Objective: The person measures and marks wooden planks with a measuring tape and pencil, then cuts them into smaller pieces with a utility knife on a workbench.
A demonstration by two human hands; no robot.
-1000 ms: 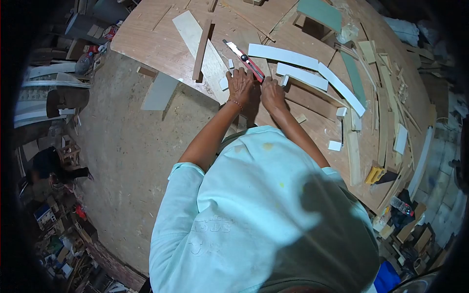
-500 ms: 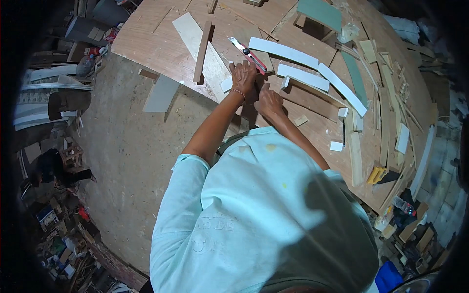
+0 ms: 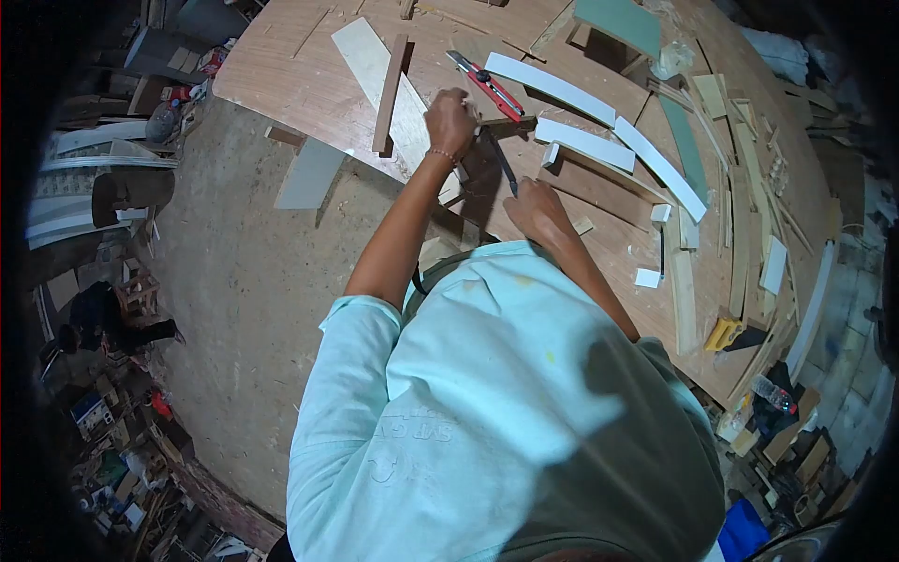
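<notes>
My right hand [image 3: 538,208] is closed around the end of a narrow dark flat tool [image 3: 501,161], which looks like a file or blade. The tool points up and left toward my left hand [image 3: 451,124], whose fingers are curled at the table's near edge. What lies inside the left hand is hidden. Just right of those fingers lies a small brown piece of wood [image 3: 510,124]. Beyond it rests a red utility knife [image 3: 492,89] with its blade out. A pale board [image 3: 379,75] and a thin brown wooden strip [image 3: 390,98] lie left of my left hand.
White curved strips [image 3: 552,84] and a white-topped wooden piece [image 3: 585,145] lie on the wooden table [image 3: 281,56]. A green-topped piece [image 3: 618,26] stands at the back. A yellow-handled tool [image 3: 721,332] is at the right edge. Another person [image 3: 108,318] is at far left.
My hands have drawn apart: the right moved down and right, and the dark tool now shows between them. The left shifted slightly left and up. The utility knife sits slightly farther right.
</notes>
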